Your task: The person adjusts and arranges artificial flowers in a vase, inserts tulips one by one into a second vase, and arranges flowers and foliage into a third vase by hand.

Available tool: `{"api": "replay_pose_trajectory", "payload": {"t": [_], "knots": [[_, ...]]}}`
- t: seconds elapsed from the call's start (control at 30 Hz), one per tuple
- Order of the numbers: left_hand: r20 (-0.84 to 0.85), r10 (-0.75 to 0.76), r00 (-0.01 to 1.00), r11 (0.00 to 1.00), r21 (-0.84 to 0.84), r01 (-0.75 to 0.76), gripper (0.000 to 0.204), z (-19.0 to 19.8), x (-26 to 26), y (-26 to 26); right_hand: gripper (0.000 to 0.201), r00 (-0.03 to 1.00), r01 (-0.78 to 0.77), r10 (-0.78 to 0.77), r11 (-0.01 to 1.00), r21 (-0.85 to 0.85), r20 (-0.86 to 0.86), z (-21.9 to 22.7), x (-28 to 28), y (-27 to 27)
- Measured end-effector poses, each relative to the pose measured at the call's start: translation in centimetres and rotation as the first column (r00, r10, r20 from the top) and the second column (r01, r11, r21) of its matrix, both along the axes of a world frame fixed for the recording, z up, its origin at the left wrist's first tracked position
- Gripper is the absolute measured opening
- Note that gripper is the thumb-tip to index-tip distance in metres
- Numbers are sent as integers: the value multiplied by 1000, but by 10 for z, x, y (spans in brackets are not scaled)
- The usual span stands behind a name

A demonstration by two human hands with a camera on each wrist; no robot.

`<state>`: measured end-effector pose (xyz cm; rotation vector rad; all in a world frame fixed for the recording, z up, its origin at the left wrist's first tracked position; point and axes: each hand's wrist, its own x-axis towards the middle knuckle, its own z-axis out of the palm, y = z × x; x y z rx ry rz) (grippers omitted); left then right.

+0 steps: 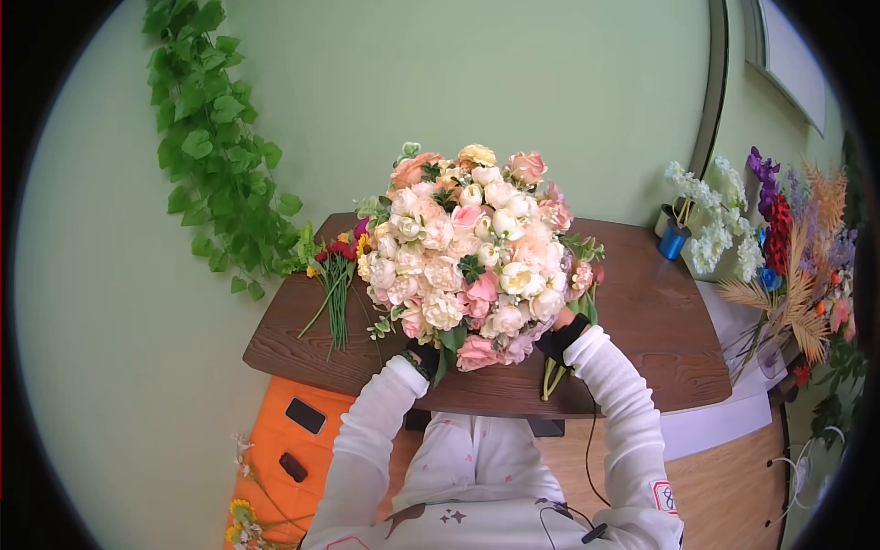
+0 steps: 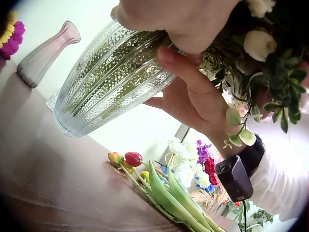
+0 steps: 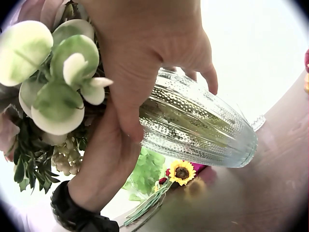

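A large bouquet of cream, white and pink flowers point(image 1: 467, 247) hides most of both hands in the head view. Below the blooms, a clear ribbed glass vase point(image 2: 111, 79) point(image 3: 198, 125) with green stems inside appears in both wrist views. My left hand point(image 2: 178, 19) grips the vase near its top, its fingers bent round the glass. Opposite it, my right hand point(image 3: 149, 53) also holds the upper part, thumb and fingers around it. Leaves and blooms hang close to both hands.
Red flowers with green stems point(image 1: 337, 293) lie on the brown table point(image 1: 642, 339) at left. Tulips point(image 2: 178, 193) lie at right. A pinkish glass vase point(image 2: 48, 53) stands beyond. More flowers point(image 1: 779, 247) are at far right; a phone point(image 1: 305, 415) rests on orange cloth point(image 1: 266, 458).
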<state>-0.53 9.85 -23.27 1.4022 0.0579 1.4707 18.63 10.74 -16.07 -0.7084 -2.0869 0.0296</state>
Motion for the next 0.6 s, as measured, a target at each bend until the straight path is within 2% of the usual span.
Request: {"api": "replay_pose_trajectory", "payload": {"t": [0.6], "knots": [[-38, 64, 997, 998, -10, -64, 39, -7, -3, 0, 26, 996, 11, -16, 999, -53, -92, 8, 3, -15]]}}
